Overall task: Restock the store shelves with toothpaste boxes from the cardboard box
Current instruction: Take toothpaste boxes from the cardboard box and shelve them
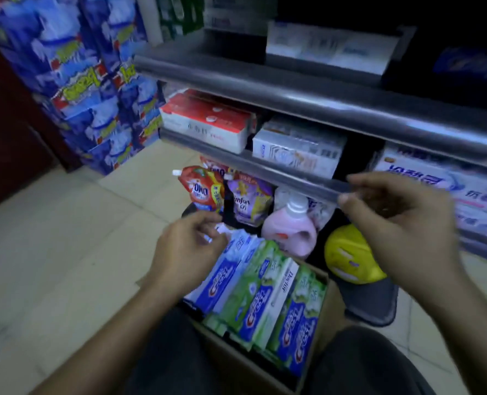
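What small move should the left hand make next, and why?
Probably lower the left hand onto the blue toothpaste box just under its fingers and grip it. Both it and the right hand seem to hold nothing, the cardboard box is still packed, and the shelf shows a dark gap beside the white boxes.

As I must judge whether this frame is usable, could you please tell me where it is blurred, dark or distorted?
Head view: the left hand and right hand are smeared by motion; the shelf rail shows a glare streak and curves from lens distortion; the top right sinks into black; print on the toothpaste boxes is legible.
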